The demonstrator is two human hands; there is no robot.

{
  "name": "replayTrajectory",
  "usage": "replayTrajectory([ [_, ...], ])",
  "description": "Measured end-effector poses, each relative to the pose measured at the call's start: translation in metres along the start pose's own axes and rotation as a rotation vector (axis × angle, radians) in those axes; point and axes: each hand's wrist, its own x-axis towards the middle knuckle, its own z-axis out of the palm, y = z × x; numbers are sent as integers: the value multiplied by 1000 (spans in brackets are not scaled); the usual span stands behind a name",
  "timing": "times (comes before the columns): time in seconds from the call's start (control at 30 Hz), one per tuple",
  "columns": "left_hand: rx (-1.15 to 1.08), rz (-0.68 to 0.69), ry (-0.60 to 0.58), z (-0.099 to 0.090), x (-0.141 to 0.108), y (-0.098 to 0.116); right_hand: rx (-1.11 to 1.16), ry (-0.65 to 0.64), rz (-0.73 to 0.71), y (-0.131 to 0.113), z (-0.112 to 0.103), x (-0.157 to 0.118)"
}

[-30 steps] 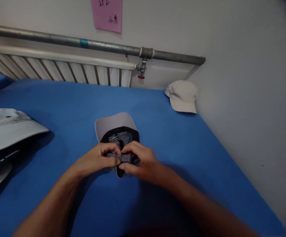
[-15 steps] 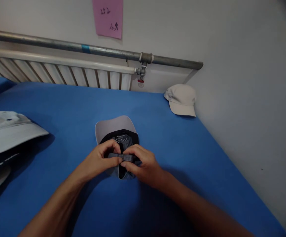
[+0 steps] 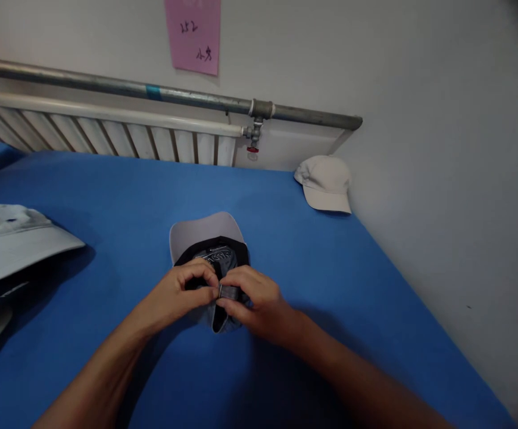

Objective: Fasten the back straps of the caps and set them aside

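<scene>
A grey baseball cap [image 3: 209,229] lies upside down on the blue surface, its brim pointing away from me and its dark inside facing up. At its near edge is the back strap [image 3: 229,292] with a small buckle. My left hand [image 3: 187,292] pinches the strap by the buckle from the left, thumb and fingertips closed. From the right, my right hand [image 3: 259,298] grips the strap's other side between thumb and fingers. The fingers hide part of the strap and of the cap's crown.
A beige cap [image 3: 325,182] sits at the far right corner by the wall. Several caps are piled at the left, a pale one [image 3: 27,247] on top. Behind the blue surface [image 3: 120,190] run a radiator [image 3: 116,140], a metal pipe [image 3: 196,98] and a valve [image 3: 253,149].
My left fingers have drawn closer to the buckle, and less strap shows between them. Both hands stay at the cap's strap. The view has shifted slightly.
</scene>
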Motion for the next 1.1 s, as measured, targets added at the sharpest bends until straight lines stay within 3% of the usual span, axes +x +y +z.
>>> replayTrajectory([
  [0.13,-52,-46,-20,2,0,-1,15,1,14,0,2,0],
  [0.33,-132,-142,47,1,0,5,-4,67,89,-1,3,2],
  [0.5,-218,-197,40,-11,-5,4,34,120,116,-1,3,3],
  [0.6,-210,-192,-26,-21,-8,4,55,130,149,0,3,3],
  [0.7,-175,-183,-152,-27,-11,5,22,87,92,0,2,2],
  [0.87,-28,-230,-188,-26,-12,5,-20,-38,-38,-3,5,1],
  [1.0,-4,-251,-349,-22,-10,2,76,-133,-40,-3,3,3],
  [1.1,-57,-220,-349,-23,-10,1,147,-186,53,-2,-3,3],
])
